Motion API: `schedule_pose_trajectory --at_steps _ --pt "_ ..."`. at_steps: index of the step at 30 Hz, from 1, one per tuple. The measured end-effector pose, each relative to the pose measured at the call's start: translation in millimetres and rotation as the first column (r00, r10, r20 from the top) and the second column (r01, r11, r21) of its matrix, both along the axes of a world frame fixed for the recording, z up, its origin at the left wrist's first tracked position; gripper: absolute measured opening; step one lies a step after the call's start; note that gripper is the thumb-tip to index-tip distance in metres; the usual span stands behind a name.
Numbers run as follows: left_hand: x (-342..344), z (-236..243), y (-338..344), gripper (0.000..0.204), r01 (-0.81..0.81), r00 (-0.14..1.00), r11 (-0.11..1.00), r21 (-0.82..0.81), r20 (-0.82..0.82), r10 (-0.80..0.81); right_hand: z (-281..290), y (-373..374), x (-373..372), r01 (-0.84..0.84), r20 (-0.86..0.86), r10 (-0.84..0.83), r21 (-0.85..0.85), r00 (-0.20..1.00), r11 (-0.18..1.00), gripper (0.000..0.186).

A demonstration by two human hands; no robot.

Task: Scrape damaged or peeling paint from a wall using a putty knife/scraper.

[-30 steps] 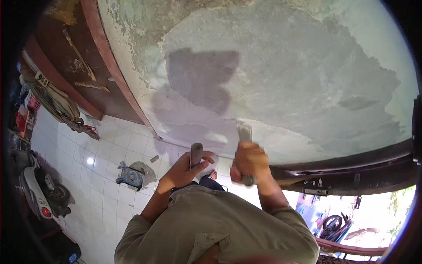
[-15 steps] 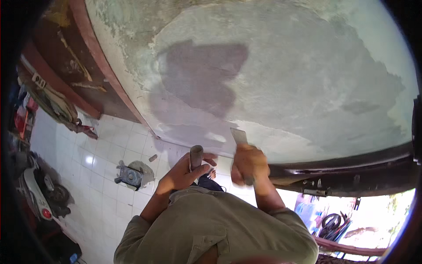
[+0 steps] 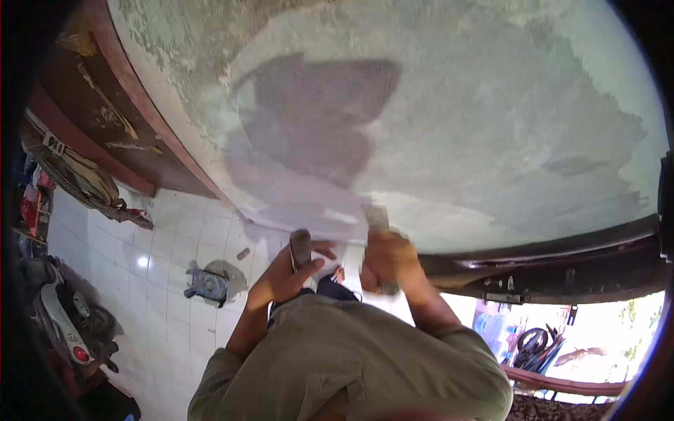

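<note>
My right hand [image 3: 390,258] is closed around the handle of a putty knife [image 3: 375,216]. Its flat, pale blade points up at the lower part of the patched grey wall [image 3: 449,133]; whether it touches the wall I cannot tell. To the left, my left hand [image 3: 282,278] grips a dark, round-ended handle [image 3: 300,245] between thumb and palm, with some fingers stretched out beyond it. What this handle belongs to does not show. A large shadow falls across the plaster above both hands.
A small blue-grey stool [image 3: 208,284] stands on the white tiled floor [image 3: 165,316], with a small block [image 3: 243,253] near it. At far left are a parked scooter [image 3: 70,323] and hanging cloth [image 3: 81,172]. A dark ledge [image 3: 562,245] edges the wall at right, above a bright opening.
My view has shifted slightly. The putty knife's blade has turned more upright, and my right hand has moved a little left in the picture. My left hand keeps its grip, slightly farther left.
</note>
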State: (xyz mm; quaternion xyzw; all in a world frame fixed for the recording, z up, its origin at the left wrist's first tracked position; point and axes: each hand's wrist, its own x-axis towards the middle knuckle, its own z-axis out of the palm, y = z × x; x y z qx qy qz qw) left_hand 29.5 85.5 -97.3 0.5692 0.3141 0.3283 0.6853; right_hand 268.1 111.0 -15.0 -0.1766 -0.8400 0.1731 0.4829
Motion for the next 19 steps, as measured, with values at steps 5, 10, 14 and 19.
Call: schedule_pose_trajectory --at_steps 5,10,14,19 --pt "0.2 16.4 5.7 0.041 0.022 1.0 1.0 0.004 0.002 -0.022 23.0 13.8 9.4 0.072 -0.001 -0.072 0.036 0.997 0.997 0.018" --pt "2.5 8.3 6.9 0.037 0.017 0.999 1.0 0.02 0.051 -0.018 18.7 10.6 1.2 0.002 -0.039 0.003 0.122 0.999 0.993 0.019" --pt "3.0 17.0 8.4 0.038 0.041 0.999 0.999 0.026 -0.005 -0.04 24.3 5.5 -0.3 0.022 0.02 -0.024 0.121 1.0 0.992 0.02" --pt "1.3 22.4 5.7 0.045 0.075 0.997 0.996 -0.047 -0.008 -0.076 16.5 2.0 16.3 0.098 0.276 -0.109 0.054 0.955 0.994 0.025"
